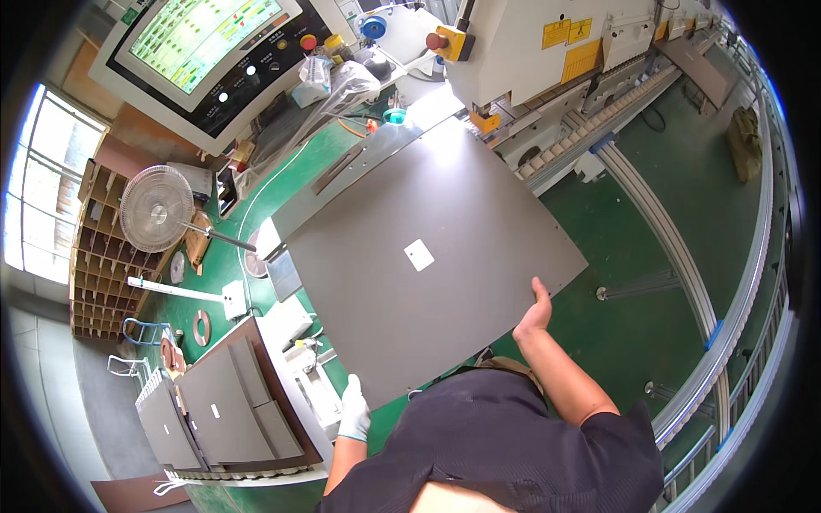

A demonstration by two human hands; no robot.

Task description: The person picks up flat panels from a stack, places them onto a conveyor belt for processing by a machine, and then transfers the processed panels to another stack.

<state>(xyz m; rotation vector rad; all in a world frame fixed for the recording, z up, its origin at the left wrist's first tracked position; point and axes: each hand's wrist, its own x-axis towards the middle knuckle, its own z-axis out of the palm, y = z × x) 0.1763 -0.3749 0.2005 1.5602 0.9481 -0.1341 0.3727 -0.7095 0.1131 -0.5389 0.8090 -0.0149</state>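
Observation:
A large dark grey flat panel (376,291) spans the space in front of my body, with a small white label (419,255) near its middle. My left hand (354,410), in a white glove, grips the panel's near left corner. At the near right edge my bare right hand (535,313) has its thumb up along the rim, and its other fingers are hidden underneath. The panel's far edge lies by a grey metal plate (321,203) next to the machine.
A machine (522,51) with a roller track (556,152) runs along the far right. The control screen (201,38) is at the far left. A fan (157,209) stands left, above a stack of grey panels (227,410). A curved metal rail (740,333) bounds the right.

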